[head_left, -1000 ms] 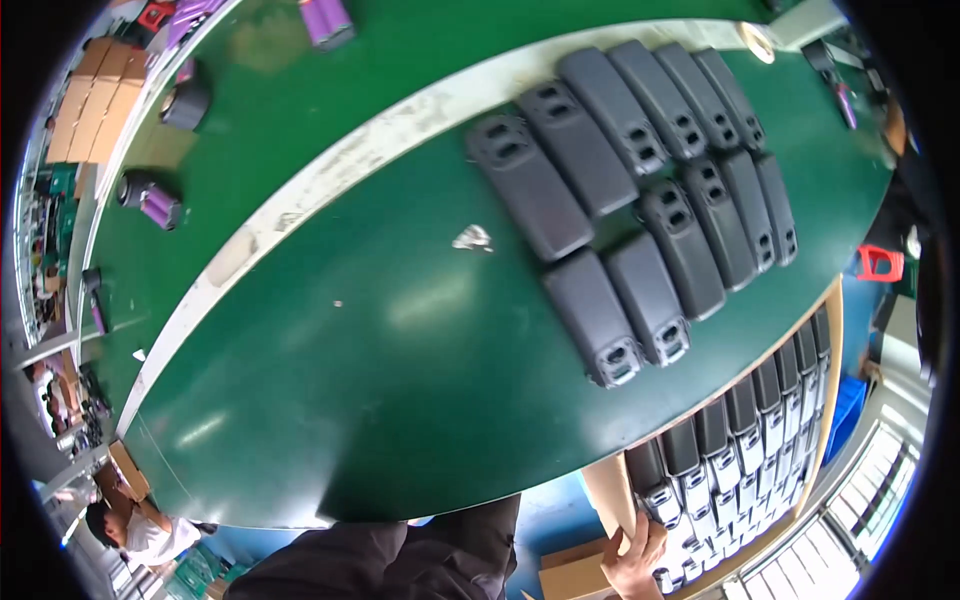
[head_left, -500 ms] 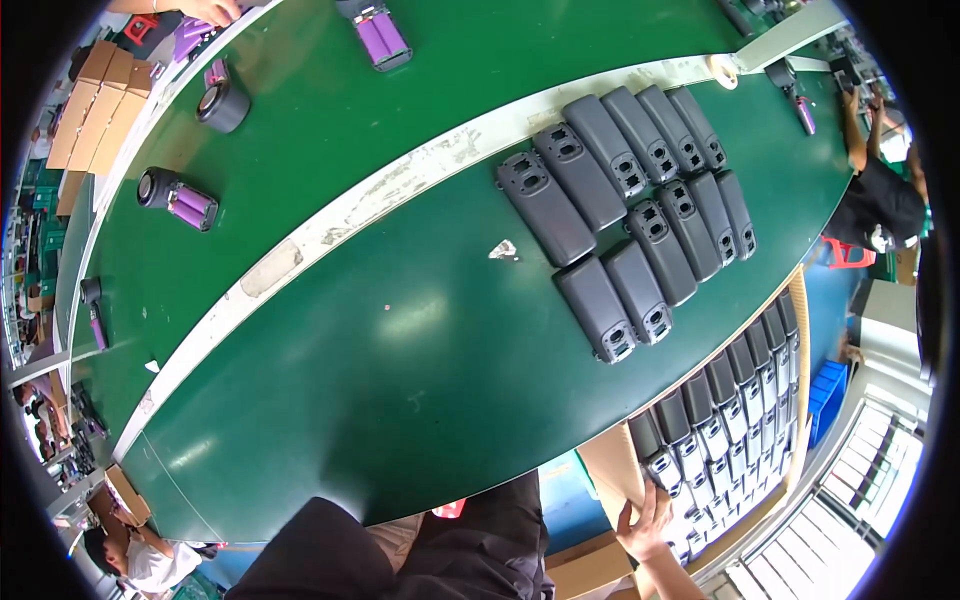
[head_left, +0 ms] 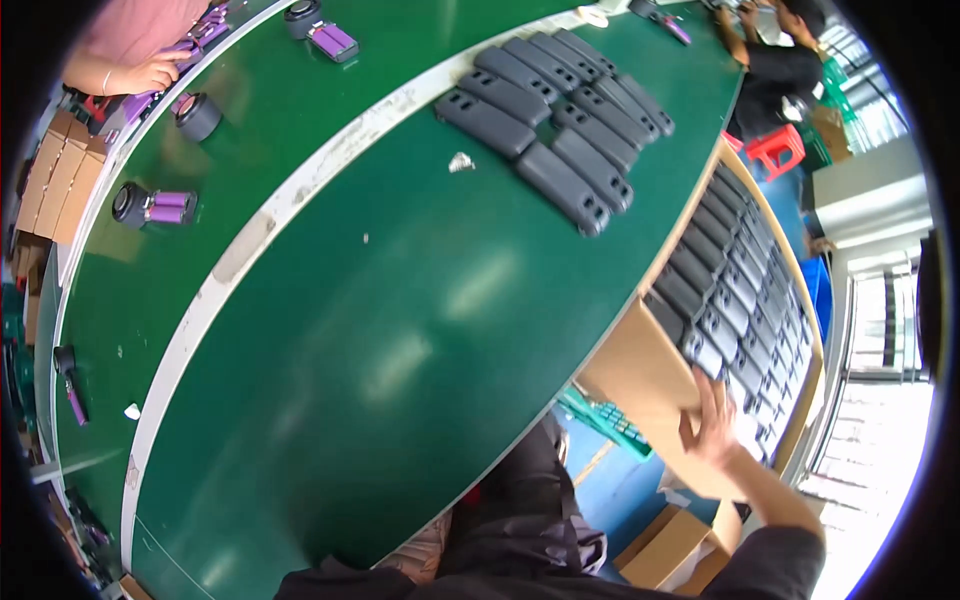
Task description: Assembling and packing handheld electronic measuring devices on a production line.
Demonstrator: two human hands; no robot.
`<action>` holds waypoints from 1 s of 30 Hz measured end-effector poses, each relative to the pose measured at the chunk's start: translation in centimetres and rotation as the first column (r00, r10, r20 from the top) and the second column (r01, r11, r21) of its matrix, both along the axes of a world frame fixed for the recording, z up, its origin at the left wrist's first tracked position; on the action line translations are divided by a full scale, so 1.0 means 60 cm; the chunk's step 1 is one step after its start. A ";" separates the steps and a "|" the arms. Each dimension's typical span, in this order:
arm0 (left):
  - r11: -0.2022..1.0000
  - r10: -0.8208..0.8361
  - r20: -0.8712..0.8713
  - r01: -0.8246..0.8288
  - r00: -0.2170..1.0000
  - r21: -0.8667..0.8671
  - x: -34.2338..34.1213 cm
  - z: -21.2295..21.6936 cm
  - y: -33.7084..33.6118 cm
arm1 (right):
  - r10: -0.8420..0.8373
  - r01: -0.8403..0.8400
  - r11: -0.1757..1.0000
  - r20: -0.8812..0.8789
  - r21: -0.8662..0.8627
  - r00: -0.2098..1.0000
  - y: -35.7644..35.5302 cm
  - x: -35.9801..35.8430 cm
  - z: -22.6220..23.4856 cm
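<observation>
At the right, my right hand [head_left: 712, 422] grips the near wall of a big cardboard box [head_left: 640, 365]. Its thumb lies on the outside and its fingers reach over the edge, beside the contents. Rows of dark grey plastic housings [head_left: 722, 255], each with holes at one end, fill the box in several lines. More of these housings [head_left: 563, 183] lie side by side in two rows on the green table [head_left: 400, 290], beyond the box. My left hand is out of view.
A pale strip [head_left: 245, 245] divides the table from a green surface carrying devices with purple cells [head_left: 172, 207]. Another person's hand [head_left: 155, 75] is at the far left; a person in black [head_left: 775, 75] works far right near a red stool [head_left: 775, 150]. An open carton [head_left: 665, 550] stands below.
My view has swung right and closer to the box, so the table items appear shifted up and left. My right hand stays at the box wall, with more of the forearm showing.
</observation>
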State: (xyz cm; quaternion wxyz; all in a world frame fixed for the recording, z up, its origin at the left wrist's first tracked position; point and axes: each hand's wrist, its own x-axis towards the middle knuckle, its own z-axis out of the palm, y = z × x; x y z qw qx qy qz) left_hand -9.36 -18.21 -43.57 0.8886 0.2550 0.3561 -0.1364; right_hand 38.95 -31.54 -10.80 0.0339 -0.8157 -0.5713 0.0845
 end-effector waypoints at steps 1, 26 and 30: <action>0.998 -0.047 -0.002 0.047 0.999 0.035 -0.008 -0.002 -0.005 | 0.034 -0.036 0.999 0.054 0.035 0.998 0.020 0.004 0.011; 0.294 -0.239 -0.449 0.505 0.861 0.812 0.239 -0.115 0.120 | 0.141 -0.145 0.978 0.037 0.152 0.989 0.046 -0.012 -0.008; 0.115 -0.118 -0.587 0.598 0.801 0.793 0.199 -0.091 0.098 | 0.066 -0.112 0.890 0.119 0.442 0.991 0.052 -0.021 0.002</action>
